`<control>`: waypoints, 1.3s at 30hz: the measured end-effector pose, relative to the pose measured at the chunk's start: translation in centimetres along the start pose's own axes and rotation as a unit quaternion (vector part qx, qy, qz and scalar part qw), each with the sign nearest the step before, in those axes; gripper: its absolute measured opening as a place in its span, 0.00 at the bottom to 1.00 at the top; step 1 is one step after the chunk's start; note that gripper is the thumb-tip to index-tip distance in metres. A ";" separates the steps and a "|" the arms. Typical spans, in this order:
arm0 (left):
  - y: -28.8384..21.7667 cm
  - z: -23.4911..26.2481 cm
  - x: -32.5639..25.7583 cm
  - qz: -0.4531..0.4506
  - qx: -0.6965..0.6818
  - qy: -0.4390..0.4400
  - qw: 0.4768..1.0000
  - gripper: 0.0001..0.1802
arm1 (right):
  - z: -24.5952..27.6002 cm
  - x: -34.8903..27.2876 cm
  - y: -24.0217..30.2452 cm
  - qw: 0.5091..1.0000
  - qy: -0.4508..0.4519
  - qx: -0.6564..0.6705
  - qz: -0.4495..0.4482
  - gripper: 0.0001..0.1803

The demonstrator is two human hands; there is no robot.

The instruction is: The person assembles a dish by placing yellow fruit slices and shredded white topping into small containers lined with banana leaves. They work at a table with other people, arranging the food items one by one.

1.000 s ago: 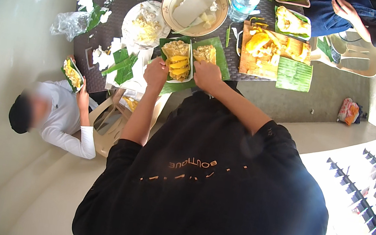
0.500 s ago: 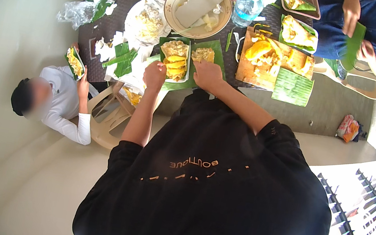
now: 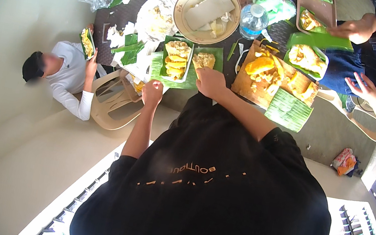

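Note:
My right hand [image 3: 211, 82] is closed at the near end of a pale beige piece of food [image 3: 204, 60], which lies over a banana leaf [image 3: 217, 53]. Just left of it stands a small white tray lined with leaf, holding yellow mango slices [image 3: 175, 67] and a lumpy beige portion [image 3: 179, 48]. My left hand [image 3: 152, 92] is curled into a fist by the table's near edge, apart from the tray. Whether anything is inside that fist is hidden.
To the right is a wooden cutting board [image 3: 241, 90] with cut mango. Behind are a bowl [image 3: 178, 15], a white plate [image 3: 144, 15] and a water bottle [image 3: 254, 22]. Someone on the right handles a leaf strip [image 3: 332, 43]. Another person sits left, holding a filled tray [image 3: 87, 44].
My left hand has drawn back from the tray toward the table edge. My right hand stays at the beige piece. The view has shifted, and the co-worker's hands on the right have moved apart.

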State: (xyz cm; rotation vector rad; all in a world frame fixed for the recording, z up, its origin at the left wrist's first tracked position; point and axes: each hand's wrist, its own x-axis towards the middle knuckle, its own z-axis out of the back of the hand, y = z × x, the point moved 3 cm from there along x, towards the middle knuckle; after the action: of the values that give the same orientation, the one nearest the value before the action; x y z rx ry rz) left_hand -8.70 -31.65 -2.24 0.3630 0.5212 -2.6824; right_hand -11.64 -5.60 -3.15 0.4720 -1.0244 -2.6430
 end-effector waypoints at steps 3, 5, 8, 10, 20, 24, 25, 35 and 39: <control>0.7 -0.3 -2.1 0.020 -0.010 0.000 1.000 0.15 | 0.4 -0.9 0.1 0.999 0.007 0.012 -0.035 0.17; 0.3 0.2 -2.7 0.040 -0.043 0.015 0.998 0.16 | 0.7 -1.1 0.2 0.997 0.022 0.025 -0.074 0.19; 0.5 0.4 -2.5 0.069 -0.086 0.056 0.992 0.18 | 0.2 -1.0 0.4 0.988 0.042 0.082 -0.121 0.21; 3.2 -1.1 -0.4 0.059 -0.074 0.069 0.993 0.19 | -1.5 -0.6 0.2 0.980 0.046 0.147 -0.128 0.23; 2.8 -4.5 9.3 -0.102 -0.107 0.087 0.985 0.27 | -7.2 3.5 3.7 0.954 -0.010 0.191 -0.232 0.25; 1.6 -4.3 10.4 -0.109 -0.092 0.173 0.975 0.33 | -8.7 4.4 3.2 0.932 -0.081 0.190 -0.299 0.29; 1.4 -3.5 10.1 -0.099 -0.120 0.168 0.973 0.34 | -8.9 4.4 3.0 0.927 -0.093 0.175 -0.319 0.27; 1.2 -2.1 8.3 -0.274 -0.123 0.174 0.938 0.30 | -12.2 3.3 2.9 0.895 -0.181 0.160 -0.375 0.27; 3.7 -0.8 6.9 -0.210 -0.188 0.171 0.944 0.28 | -12.0 0.9 3.9 0.918 -0.197 0.052 -0.339 0.27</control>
State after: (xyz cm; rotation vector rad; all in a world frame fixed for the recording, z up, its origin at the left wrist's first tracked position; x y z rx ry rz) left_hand -13.25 -36.70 -6.26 0.6744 1.3249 -2.8302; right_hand -7.28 -15.99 -9.02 0.3706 -1.3074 -3.4170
